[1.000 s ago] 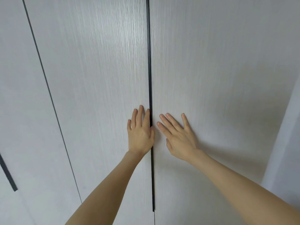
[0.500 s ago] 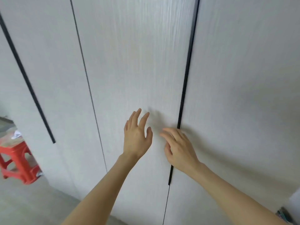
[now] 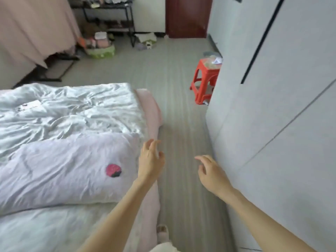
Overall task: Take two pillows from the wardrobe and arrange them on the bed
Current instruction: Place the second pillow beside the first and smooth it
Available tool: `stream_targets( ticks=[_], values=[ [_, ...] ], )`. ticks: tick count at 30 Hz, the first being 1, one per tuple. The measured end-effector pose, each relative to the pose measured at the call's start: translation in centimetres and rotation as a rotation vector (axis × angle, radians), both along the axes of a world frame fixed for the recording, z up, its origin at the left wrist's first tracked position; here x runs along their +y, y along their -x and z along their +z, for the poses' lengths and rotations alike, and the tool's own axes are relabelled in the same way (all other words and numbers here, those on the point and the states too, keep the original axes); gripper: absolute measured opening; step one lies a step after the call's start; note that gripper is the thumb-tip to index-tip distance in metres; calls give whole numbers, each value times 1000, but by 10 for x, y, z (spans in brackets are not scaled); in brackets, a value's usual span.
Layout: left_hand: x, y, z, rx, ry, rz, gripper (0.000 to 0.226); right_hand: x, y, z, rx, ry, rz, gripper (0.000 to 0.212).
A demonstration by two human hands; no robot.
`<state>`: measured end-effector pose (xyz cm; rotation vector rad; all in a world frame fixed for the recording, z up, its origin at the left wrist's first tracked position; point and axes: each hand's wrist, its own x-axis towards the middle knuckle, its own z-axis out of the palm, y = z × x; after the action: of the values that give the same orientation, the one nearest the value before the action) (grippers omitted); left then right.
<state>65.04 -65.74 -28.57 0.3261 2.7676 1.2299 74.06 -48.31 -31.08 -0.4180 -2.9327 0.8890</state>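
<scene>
Two bare hands, left hand (image 3: pixel 150 159) and right hand (image 3: pixel 212 172), hang loosely curled, holding nothing, over the grey floor (image 3: pixel 181 124). One white rumpled pillow with a pink patch (image 3: pixel 63 171) lies on the pale-sheeted bed (image 3: pixel 69 108); the grey-white panelled wardrobe (image 3: pixel 291 124) stands closed at right (no second pillow visible). Advice: square the pillow against the bed's edge.

Pillow (image 3: pixel 61 171) on bed (image 3: pixel 69 110) at left; wardrobe (image 3: pixel 283 110) right; stool (image 3: pixel 205 82) beyond.
</scene>
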Motion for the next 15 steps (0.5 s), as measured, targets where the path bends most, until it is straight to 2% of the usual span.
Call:
stream_targets(
  ticks=[5, 8, 12, 15],
  values=[
    [-133, 11, -46, -157, -33, 489, 37, -94, 88, -44, -139, 78, 332, 34],
    [-196, 30, -73, -263, -40, 690, 43, -145, 143, -66, -199, 59, 462, 37],
    [-276, 82, -108, -413, -99, 1073, 62, -224, 234, -101, -333, -16, 598, 40],
    [-314, 111, -133, -607, -135, 1325, 82, -269, 295, -121, -369, -96, 636, 45]
  ],
)
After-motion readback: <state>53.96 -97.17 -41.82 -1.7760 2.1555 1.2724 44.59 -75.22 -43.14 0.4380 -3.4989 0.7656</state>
